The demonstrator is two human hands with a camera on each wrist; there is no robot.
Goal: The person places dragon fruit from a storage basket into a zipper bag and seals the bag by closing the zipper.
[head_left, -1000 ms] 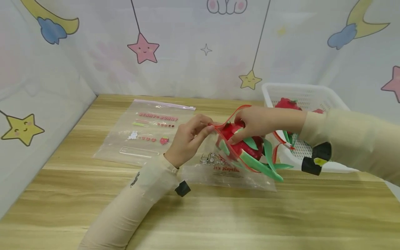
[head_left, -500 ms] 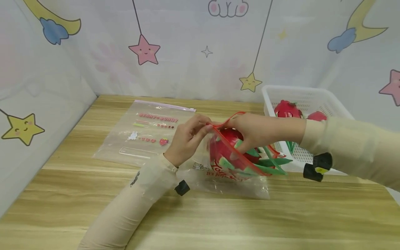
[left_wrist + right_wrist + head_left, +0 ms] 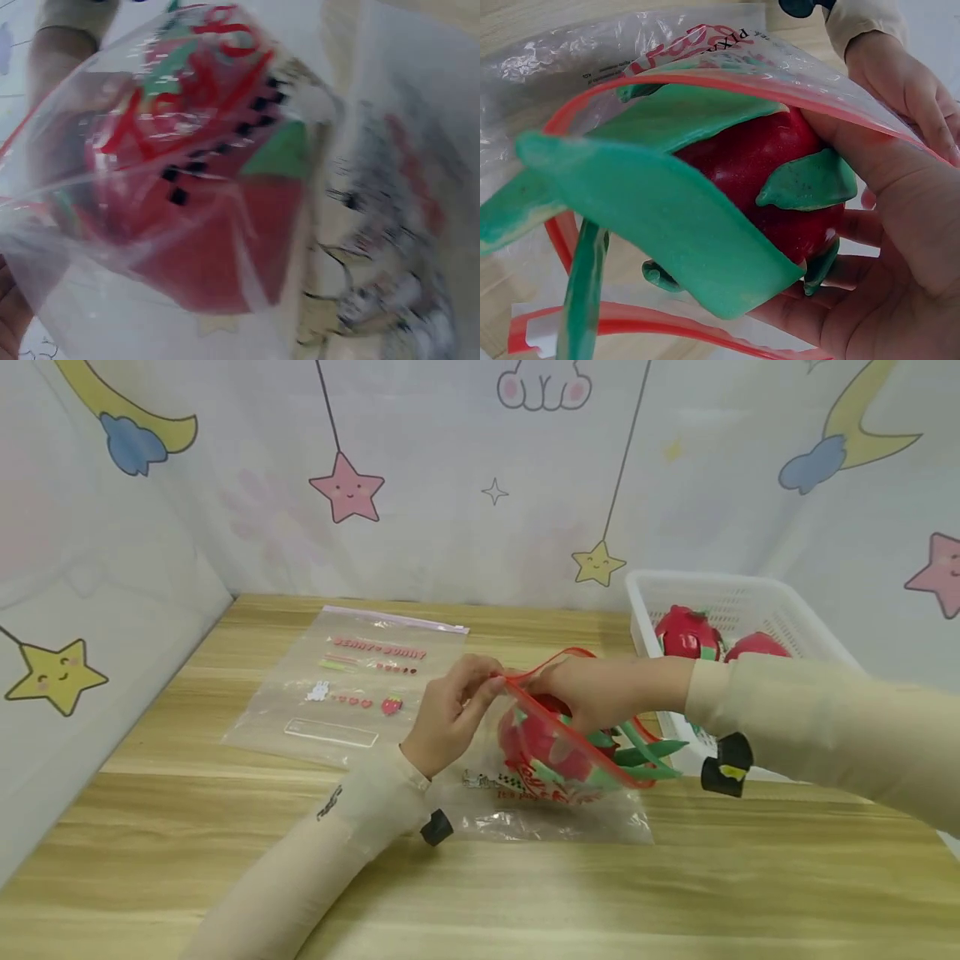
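Note:
In the head view, my left hand pinches the red-edged mouth of a clear zip bag. My right hand reaches through that mouth and grips an artificial dragon fruit, deep red with green leafy scales. Most of the fruit lies behind the printed plastic; its long green leaf tips poke out past the bag's right side. The right wrist view shows my fingers curled round the fruit and a white slider on the red zip. Through the plastic, the left wrist view shows the fruit's red body.
A second clear zip bag with a lilac top lies flat at the left, printed with pink letters and a bunny. Behind my right arm stands a white plastic basket with more red dragon fruits. A printed cloth wall backs the wooden table.
My right hand has pushed the dragon fruit down and leftward, deeper into the bag, and the bag's front now covers more of it. My left hand keeps its pinch on the bag's edge.

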